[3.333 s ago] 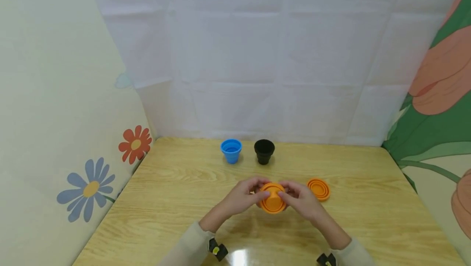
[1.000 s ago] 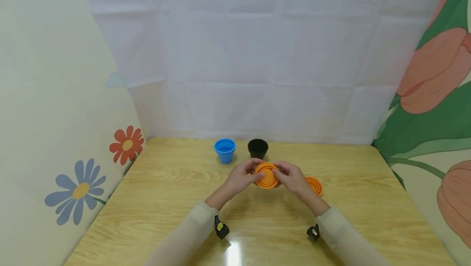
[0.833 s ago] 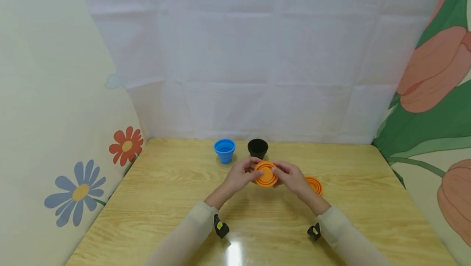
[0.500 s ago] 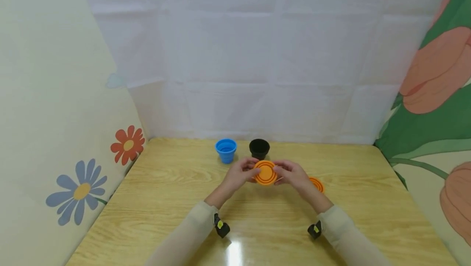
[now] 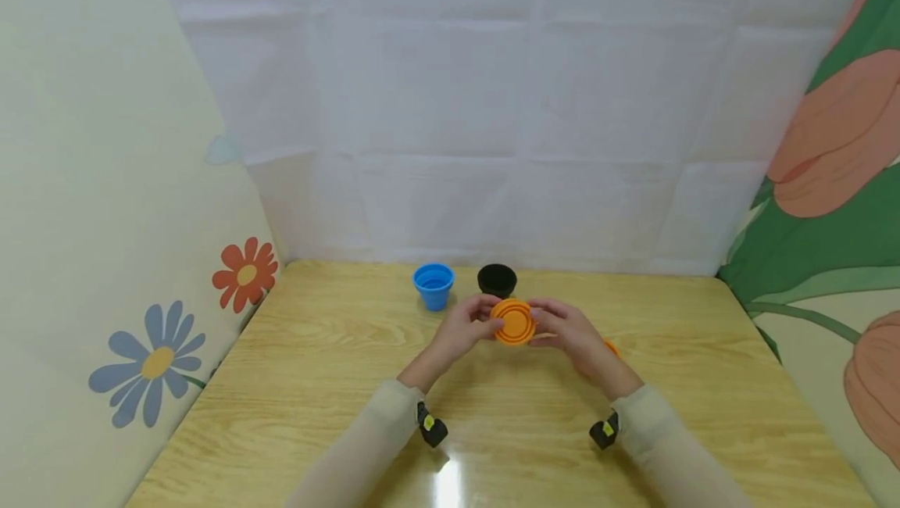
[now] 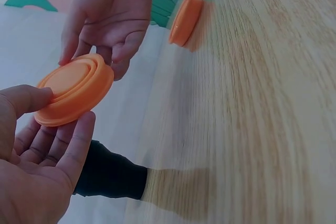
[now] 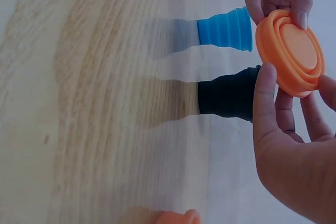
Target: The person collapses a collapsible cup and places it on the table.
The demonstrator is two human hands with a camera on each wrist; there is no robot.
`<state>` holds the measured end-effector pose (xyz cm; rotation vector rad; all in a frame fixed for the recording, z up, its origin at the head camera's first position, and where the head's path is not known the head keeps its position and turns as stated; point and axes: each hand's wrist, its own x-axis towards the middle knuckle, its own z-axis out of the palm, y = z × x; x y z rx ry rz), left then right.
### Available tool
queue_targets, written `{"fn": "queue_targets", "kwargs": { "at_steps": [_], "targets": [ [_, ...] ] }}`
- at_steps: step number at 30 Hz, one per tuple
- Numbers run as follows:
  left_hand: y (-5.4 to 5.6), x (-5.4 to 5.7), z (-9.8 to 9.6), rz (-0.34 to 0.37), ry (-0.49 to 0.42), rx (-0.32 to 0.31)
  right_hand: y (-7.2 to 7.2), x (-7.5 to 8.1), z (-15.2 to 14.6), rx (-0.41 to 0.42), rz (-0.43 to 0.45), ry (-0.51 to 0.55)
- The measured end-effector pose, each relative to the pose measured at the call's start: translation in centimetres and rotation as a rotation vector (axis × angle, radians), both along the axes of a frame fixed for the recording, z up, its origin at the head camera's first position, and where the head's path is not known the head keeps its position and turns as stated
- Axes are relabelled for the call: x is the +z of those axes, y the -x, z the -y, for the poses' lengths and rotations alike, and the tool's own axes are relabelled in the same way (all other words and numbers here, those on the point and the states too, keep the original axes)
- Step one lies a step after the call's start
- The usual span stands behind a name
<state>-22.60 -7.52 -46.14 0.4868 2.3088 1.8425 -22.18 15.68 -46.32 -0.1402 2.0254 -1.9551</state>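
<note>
Both hands hold a flattened orange collapsible cup [image 5: 515,323] above the table, its ringed face tilted towards me. My left hand [image 5: 460,328] pinches one side, thumb on the face [image 6: 68,77] and fingers behind. On the opposite side my right hand [image 5: 568,330] has its thumb and fingertips at the rim [image 7: 278,59], the fingers spread and bent beneath. A second flattened orange cup [image 6: 186,20] lies on the table, mostly hidden by the right forearm in the head view. Just beyond the hands stands a black cup [image 5: 497,280], its lower part covered.
An unfolded blue cup [image 5: 433,286] stands upright left of the black one, near the table's back edge. The wood-grain table [image 5: 337,352] meets a white cloth backdrop [image 5: 450,141]. Walls with painted flowers rise on both sides.
The hands have moved forward with the orange cup, towards the black cup. Its middle, which bulged out at first, now lies flat. My right thumb has slid off the face to the rim.
</note>
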Motion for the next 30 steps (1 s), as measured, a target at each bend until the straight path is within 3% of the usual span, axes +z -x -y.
{"fn": "queue_targets", "kwargs": {
  "at_steps": [8, 18, 22, 30],
  "targets": [
    [0.14, 0.10, -0.52, -0.117, 0.099, 0.054, 0.39, 0.47, -0.44, -0.011, 0.075, 0.046],
    [-0.18, 0.17, -0.61, -0.175, 0.017, 0.034, 0.55, 0.22, -0.90, 0.032, 0.152, 0.076],
    [-0.26, 0.15, -0.61, -0.287, 0.045, 0.020, 0.55, 0.32, -0.95, 0.039, 0.202, 0.095],
    [-0.52, -0.18, -0.59, -0.574, 0.244, 0.027, 0.63, 0.67, -0.97, 0.052, 0.278, 0.086]
  ]
}}
